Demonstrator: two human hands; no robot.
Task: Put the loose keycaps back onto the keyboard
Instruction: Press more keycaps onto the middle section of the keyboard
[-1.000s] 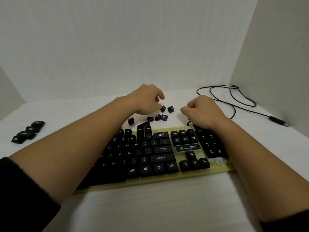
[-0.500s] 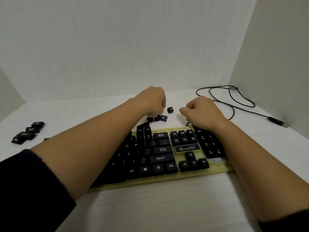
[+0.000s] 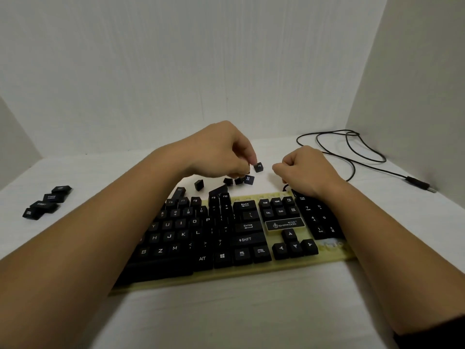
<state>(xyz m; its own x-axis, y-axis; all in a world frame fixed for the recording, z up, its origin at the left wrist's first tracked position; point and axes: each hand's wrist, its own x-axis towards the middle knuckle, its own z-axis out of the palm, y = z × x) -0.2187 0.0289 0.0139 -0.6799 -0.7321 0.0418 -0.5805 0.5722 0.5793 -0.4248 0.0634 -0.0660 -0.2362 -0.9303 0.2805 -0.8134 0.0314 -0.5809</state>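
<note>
A black keyboard on a yellowish base [image 3: 251,272] lies in front of me, with bare switch slots [image 3: 251,197] in its top row above BACK. Loose black keycaps [image 3: 239,180] lie just behind it, one more [image 3: 198,185] to their left. My left hand [image 3: 216,149] hovers over them with curled fingers, and its index fingertip and thumb pinch a small keycap [image 3: 258,167] at its left edge. My right hand [image 3: 304,170] is a closed fist above the keyboard's back right corner. Nothing shows in it.
A second cluster of wider loose keycaps [image 3: 46,202] sits at the far left of the white table. The keyboard's black cable [image 3: 352,157] loops at the back right and ends in a USB plug [image 3: 420,185]. White walls enclose the back and both sides.
My left hand slid right over the loose keycaps, then rose, and its fingertips now sit on the rightmost small keycap. My right fist has barely moved.
</note>
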